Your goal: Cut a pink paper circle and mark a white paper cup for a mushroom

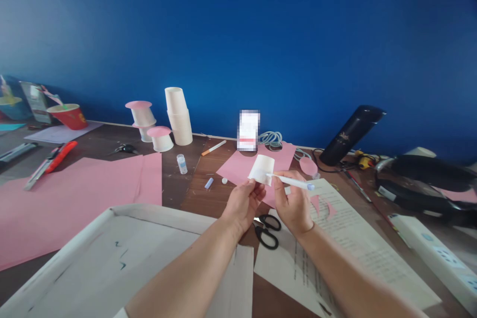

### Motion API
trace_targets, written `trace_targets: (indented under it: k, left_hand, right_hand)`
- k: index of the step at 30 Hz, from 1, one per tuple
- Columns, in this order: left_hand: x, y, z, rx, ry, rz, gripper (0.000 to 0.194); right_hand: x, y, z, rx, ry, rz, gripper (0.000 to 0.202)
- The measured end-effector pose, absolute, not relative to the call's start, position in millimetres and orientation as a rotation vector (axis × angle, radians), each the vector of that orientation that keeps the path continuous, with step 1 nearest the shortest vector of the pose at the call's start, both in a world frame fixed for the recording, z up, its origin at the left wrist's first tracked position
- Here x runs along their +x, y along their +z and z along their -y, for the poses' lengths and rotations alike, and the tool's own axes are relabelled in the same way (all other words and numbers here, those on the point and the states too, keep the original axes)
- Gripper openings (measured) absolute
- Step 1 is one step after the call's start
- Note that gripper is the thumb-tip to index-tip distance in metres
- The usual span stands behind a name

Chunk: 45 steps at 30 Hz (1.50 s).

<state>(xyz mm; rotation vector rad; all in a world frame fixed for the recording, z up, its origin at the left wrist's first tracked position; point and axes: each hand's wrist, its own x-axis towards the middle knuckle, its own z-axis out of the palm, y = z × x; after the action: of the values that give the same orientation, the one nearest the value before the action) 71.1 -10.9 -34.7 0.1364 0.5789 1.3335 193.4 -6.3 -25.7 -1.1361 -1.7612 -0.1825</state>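
A white paper cup is tilted in my left hand, whose fingers grip its near end. Between the fingers of my right hand is a white marker with a blue end, its tip touching or very close to the cup's side. Beneath the hands lies a pink paper sheet. Black-handled scissors rest just below, their blades partly hidden by my left hand. To the left are a blue cap, a small white lid and a small clear bottle.
Stacked white cups and cups topped with pink discs stand at the back left. A phone leans against the wall. Right are a dark flask, a printed sheet and a power strip. A red utility knife lies left.
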Motion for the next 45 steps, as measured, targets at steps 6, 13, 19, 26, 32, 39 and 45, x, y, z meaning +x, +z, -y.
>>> trace_targets:
  k: [6,13,19,26,32,39,45]
  left_hand:
    - [71,-35,10,0.126,1.336,-0.579,0.009]
    - [72,-39,8,0.108,1.352,-0.57,0.008]
    - [70,-39,8,0.093,1.341,-0.579,0.009]
    - [71,-41,7,0.1,1.345,-0.567,0.01]
    - [70,-43,7,0.108,1.348,-0.565,0.008]
    - [70,-44,6,0.122,1.356,-0.581,0.008]
    - [73,-42,6,0.154,1.375,-0.594,0.011]
  right_hand:
    - [193,-26,7,-1.123,-0.177,1.784,0.011]
    - [193,-25,9,-1.115,-0.123,1.739,0.011]
    - [192,-26,10,-1.12,-0.11,1.768,0.011]
    - [191,-26,10,-1.101,-0.113,1.838,0.01]
    - [191,-25,11,-1.107,-0.117,1.851,0.01]
    - [190,-26,11,-1.075,-0.123,1.869,0.01]
    - [190,-25,11,-1.069,-0.118,1.821,0.011]
